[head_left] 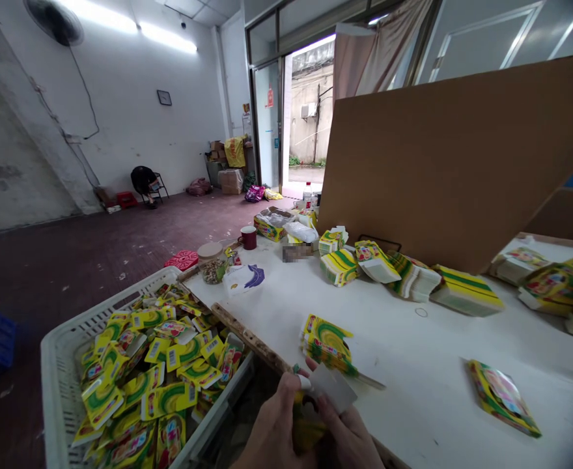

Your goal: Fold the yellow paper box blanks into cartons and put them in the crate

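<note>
At the table's near edge, my left hand (pixel 274 420) and my right hand (pixel 348 433) are closed together on a small yellow carton (pixel 334 389). Its pale inner flap shows between my fingers, while the lower part is mostly hidden by my hands. Something white is wrapped round a finger of the left hand. Just beyond my hands lies a small pile of flat yellow-and-green cartons (pixel 326 342). A single printed carton (pixel 504 397) rests apart on the right of the white table (pixel 404 352).
Left of the table stands a white plastic basket (pixel 47 371) heaped with yellow cartons (pixel 169 397). Stacks of flat cartons (pixel 467 290) line the table's back before a large cardboard sheet (pixel 437 163). A lidded jar (pixel 211 264) and a dark red mug (pixel 248 238) stand farther left.
</note>
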